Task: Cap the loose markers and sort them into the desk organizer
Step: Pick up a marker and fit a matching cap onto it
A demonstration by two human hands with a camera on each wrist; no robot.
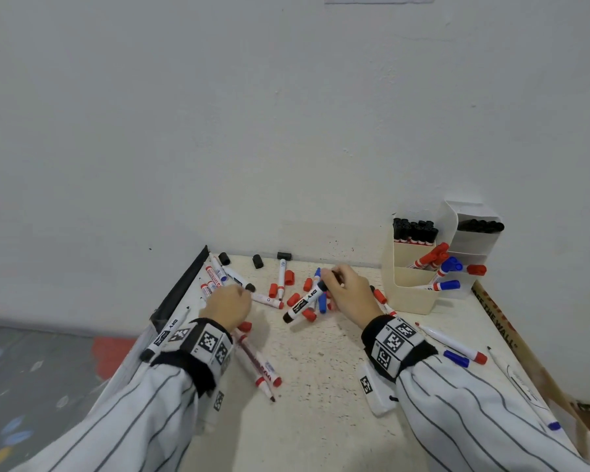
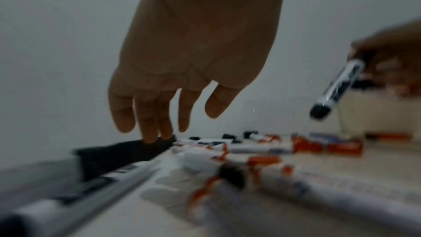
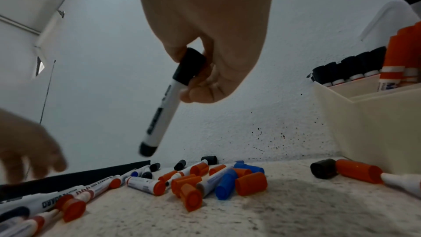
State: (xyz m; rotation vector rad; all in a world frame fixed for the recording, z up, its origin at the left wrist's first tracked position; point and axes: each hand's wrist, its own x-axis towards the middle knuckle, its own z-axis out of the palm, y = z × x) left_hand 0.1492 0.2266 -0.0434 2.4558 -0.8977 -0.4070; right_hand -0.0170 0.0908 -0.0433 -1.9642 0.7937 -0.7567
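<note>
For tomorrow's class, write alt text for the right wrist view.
A right hand holds a black-capped white marker by its cap above loose red, blue and black markers and caps on a speckled table, beside a cream plastic organizer.

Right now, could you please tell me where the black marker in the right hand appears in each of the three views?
Head: black marker, centre, slanting down-left from the right hand.
Left wrist: far right, blurred, hanging from that hand.
Right wrist: centre, cap pinched, tail pointing down.
Shared landmark: the organizer, to the marker's right in every view.
</note>
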